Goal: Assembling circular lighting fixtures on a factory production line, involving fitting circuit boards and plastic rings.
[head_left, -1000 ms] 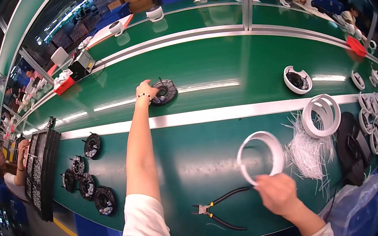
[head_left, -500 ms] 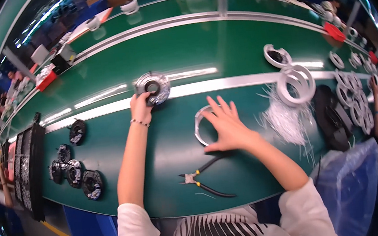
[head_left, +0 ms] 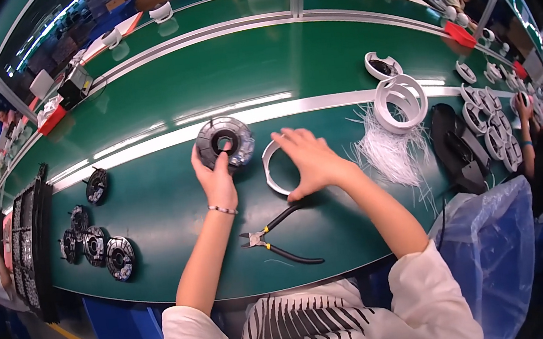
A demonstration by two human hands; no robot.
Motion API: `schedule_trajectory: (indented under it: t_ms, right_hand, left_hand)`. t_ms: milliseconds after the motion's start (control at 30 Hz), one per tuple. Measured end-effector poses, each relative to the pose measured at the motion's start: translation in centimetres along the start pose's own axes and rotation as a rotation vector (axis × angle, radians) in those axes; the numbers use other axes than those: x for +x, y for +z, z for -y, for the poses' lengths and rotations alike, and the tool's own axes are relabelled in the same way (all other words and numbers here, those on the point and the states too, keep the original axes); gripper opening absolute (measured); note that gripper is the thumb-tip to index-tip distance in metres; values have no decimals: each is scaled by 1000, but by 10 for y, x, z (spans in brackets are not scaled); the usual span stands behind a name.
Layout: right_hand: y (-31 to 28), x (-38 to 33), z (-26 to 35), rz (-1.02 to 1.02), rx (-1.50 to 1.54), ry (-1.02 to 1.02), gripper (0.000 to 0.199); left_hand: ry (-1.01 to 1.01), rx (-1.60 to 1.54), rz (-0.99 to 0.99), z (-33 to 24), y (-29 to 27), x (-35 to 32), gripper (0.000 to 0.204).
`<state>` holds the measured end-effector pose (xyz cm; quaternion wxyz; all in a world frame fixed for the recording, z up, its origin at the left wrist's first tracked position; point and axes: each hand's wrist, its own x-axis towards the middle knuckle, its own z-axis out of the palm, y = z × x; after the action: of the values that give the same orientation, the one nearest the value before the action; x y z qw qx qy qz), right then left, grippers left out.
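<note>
My left hand [head_left: 216, 176] grips a dark round coil part [head_left: 224, 141] by its near edge, tilted up off the green bench [head_left: 168, 201]. My right hand [head_left: 310, 158] lies flat, fingers spread, over a white plastic ring [head_left: 273, 169] resting on the bench just right of the coil. Black-handled side cutters [head_left: 279, 239] lie on the bench below both hands, jaws pointing left.
A bundle of thin white ties [head_left: 390, 149] lies to the right, with stacked white rings [head_left: 401, 101] behind it. More dark coils [head_left: 103, 249] sit at the left near a black tray [head_left: 29, 244]. A blue plastic bag [head_left: 501, 244] hangs at the lower right. Another person's hand [head_left: 520, 107] works at the far right.
My left hand has pulled the dark coil from the far belt toward me. My right hand carried the white ring leftward and set it flat on the bench beside the coil.
</note>
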<state>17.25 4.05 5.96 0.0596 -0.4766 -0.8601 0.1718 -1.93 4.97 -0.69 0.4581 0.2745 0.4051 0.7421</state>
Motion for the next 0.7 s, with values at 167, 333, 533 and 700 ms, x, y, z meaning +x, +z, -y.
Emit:
schedule_trajectory:
  t_ms: [167, 333, 533, 700]
  right_hand:
    - [27, -14, 1, -821, 380, -18, 102]
    - [43, -15, 31, -695, 1499, -114, 101]
    - [40, -11, 15, -802, 1357, -137, 96]
    - [44, -13, 16, -680, 910, -147, 108]
  left_hand:
    - [285, 239, 95, -4, 7, -35, 62]
    - [248, 205, 266, 1, 36, -64, 68]
    - [-257, 41, 811, -13, 19, -63, 88]
    - [-648, -395, 795, -30, 7, -45, 61]
